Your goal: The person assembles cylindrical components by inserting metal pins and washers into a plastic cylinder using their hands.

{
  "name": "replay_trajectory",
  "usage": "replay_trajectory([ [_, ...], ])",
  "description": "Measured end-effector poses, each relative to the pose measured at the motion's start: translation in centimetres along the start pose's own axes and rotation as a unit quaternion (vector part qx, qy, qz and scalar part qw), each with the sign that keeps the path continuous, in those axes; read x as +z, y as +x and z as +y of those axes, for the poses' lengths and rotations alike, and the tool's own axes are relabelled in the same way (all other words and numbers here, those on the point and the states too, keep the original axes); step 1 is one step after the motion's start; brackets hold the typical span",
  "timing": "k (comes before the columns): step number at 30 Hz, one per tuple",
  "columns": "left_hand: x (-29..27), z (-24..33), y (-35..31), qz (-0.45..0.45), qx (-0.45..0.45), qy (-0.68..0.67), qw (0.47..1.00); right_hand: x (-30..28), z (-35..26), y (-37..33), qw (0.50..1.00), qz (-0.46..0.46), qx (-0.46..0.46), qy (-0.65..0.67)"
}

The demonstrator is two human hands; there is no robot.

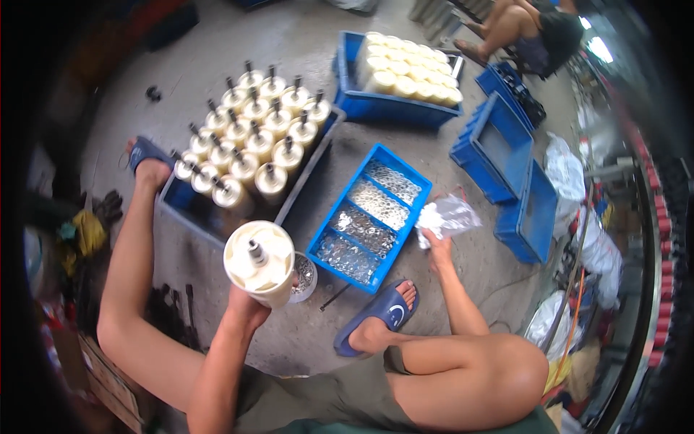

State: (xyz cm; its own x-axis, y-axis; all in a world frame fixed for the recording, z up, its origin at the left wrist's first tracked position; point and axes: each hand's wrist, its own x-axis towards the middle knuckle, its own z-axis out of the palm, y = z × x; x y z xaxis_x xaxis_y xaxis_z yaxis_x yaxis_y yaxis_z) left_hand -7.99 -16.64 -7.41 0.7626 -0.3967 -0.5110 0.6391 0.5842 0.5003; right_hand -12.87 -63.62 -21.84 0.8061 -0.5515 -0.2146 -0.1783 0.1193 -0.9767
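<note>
A cream cylinder (262,273) is gripped from below by the left hand (249,307), fingers wrapped round its body; its long axis is roughly upright, the studded end face turned up. It is held just off the near corner of a dark-blue crate (189,223) of similar cylinders. The right hand (438,249) is placed at a clear bag (460,219) of white pieces, beside the right edge of a blue four-compartment tray (403,242); whether the bag is pinched or only touched cannot be told. The cylinder lies leftward of the right hand, the tray between, on the grey floor (434,148).
</note>
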Motion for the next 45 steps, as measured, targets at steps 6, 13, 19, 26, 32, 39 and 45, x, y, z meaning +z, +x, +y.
replay_trajectory([
  [6,-0.4,0.3,0.7,0.01,-0.002,-0.052,0.999,0.5,-11.4,-2.7,0.985,-0.128,0.107,0.034],
  [13,2.0,1.2,-0.3,0.006,0.007,-0.043,0.999,4.7,-16.6,1.7,0.909,-0.249,0.135,-0.307],
  [19,0.9,1.9,-0.7,-0.024,0.01,0.004,1.0,7.6,-17.8,4.8,0.755,-0.265,-0.035,-0.599],
  [26,1.0,2.5,-1.0,-0.005,0.011,-0.024,1.0,10.5,-18.2,5.1,0.832,-0.22,-0.015,-0.509],
  [32,1.0,2.5,-0.9,-0.031,0.017,-0.056,0.998,14.7,-16.9,1.8,0.922,-0.167,0.097,-0.335],
  [39,1.1,2.6,-0.9,0.002,0.021,-0.051,0.998,15.8,-18.0,0.2,0.947,-0.172,0.169,-0.21],
  [45,1.3,2.9,-1.0,-0.033,0.012,-0.058,0.998,15.3,-17.4,1.6,0.943,-0.19,0.233,-0.143],
])
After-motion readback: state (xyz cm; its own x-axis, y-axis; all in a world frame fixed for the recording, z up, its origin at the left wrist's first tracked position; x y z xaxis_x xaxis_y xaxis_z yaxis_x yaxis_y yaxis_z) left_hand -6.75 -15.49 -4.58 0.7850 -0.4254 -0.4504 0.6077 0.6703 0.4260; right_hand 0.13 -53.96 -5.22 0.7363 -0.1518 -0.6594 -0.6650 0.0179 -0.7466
